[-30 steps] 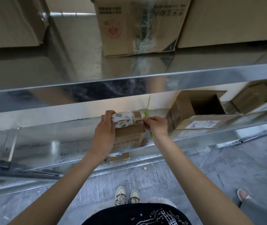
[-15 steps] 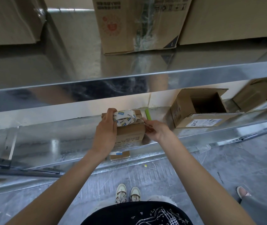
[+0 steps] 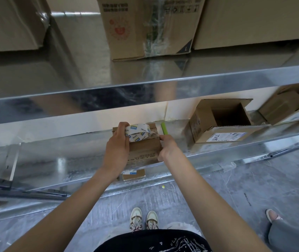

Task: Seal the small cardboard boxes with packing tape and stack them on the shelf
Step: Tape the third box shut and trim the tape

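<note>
The shiny galvanised metal lower shelf (image 3: 57, 159) carries a small closed brown cardboard box (image 3: 143, 151) near its front edge, a bright green stick-shaped object (image 3: 164, 129) just behind it, an open-topped brown cardboard box with a white label (image 3: 221, 122) to the right, and further brown cardboard boxes (image 3: 287, 108) at the far right. The reflective metal upper shelf (image 3: 181, 82) carries a printed brown carton (image 3: 148, 26) between large plain brown cartons (image 3: 254, 20). The grey concrete floor (image 3: 218, 197) lies below the shelving.
</note>
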`<control>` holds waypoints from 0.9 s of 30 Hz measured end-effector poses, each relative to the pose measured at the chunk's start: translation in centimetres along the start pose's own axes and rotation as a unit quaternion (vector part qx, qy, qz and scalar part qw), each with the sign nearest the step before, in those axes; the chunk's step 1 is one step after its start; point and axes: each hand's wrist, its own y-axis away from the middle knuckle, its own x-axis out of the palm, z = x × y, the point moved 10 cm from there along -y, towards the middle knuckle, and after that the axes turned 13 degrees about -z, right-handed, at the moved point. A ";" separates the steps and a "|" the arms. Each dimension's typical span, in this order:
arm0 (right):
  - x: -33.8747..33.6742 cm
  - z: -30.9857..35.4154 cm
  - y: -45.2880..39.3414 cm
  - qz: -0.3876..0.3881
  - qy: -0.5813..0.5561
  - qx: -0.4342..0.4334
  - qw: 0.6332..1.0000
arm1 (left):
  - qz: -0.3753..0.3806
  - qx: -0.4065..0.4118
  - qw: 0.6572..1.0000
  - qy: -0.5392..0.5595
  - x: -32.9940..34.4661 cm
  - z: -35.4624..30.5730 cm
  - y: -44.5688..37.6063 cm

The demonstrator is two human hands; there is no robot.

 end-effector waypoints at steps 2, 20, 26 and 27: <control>-0.9 0.3 0.3 -0.006 0.023 0.007 1.000 | 0.000 0.003 1.000 -0.001 0.0 0.0 0.0; 1.9 2.0 6.7 -0.012 0.411 -0.720 0.559 | -0.004 0.018 0.999 -0.029 -0.2 -0.1 -0.1; 1.9 1.6 6.3 -0.072 0.436 -0.735 0.514 | -0.009 0.011 0.999 -0.034 0.0 0.6 0.3; 1.8 1.6 6.5 -0.080 0.436 -0.739 0.507 | -0.005 0.015 0.999 -0.034 0.0 0.6 0.2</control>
